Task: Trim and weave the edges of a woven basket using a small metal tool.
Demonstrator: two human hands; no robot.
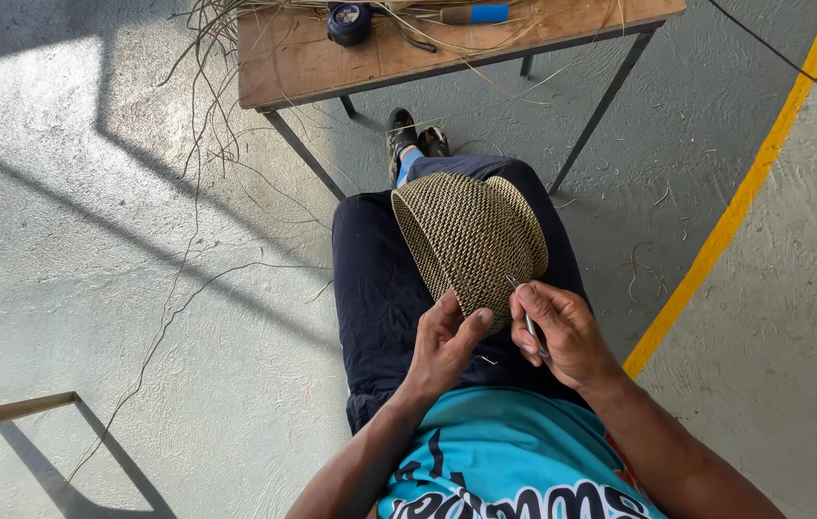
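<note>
basket (466, 240): woven, tan with dark checks, round, lying upturned on the lap, base up
tool (526, 317): thin, metal, its tip against the basket's near edge

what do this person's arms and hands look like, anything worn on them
Both forearms are bare, with no sleeves reaching them. The left hand and right hand wear no gloves, and no rings, watch or bands show. Only the turquoise shirt with white and dark lettering shows near the upper arms.
</note>
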